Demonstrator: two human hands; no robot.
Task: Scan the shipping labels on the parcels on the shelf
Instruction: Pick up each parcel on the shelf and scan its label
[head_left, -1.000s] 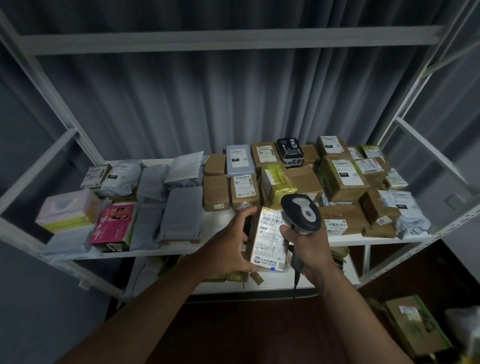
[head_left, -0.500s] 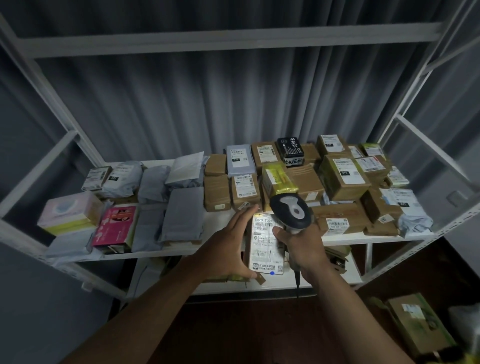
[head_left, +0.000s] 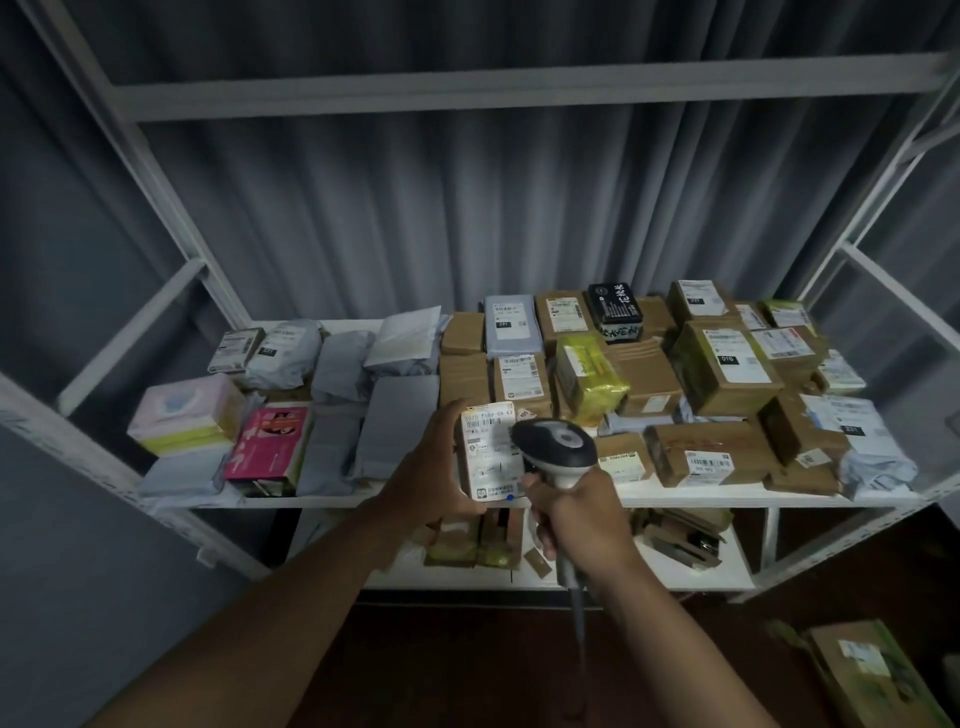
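1. My left hand (head_left: 434, 470) holds the labelled parcel (head_left: 491, 449) just left of centre frame, over the front edge of the shelf (head_left: 675, 499). The grip is curled round the parcel's left side, with the label face turned up toward me.
2. My right hand (head_left: 576, 512) is wrapped round the handle of the barcode scanner (head_left: 553, 441). The grip is closed on it, and the cord hangs down toward the bottom of the frame.
3. The relation that matters: the scanner head sits just right of the parcel and overlaps the label's right edge. The label's long axis runs from upper frame to lower frame, with the barcode near its upper end, up and left of the scanner head.
4. I judge the scan calls for tilting the scanner's nose left toward that barcode; the right hand is nearer.
5. The other parcels lie across the shelf behind, brown cartons (head_left: 724, 371) right, grey mailers (head_left: 400, 426) left.
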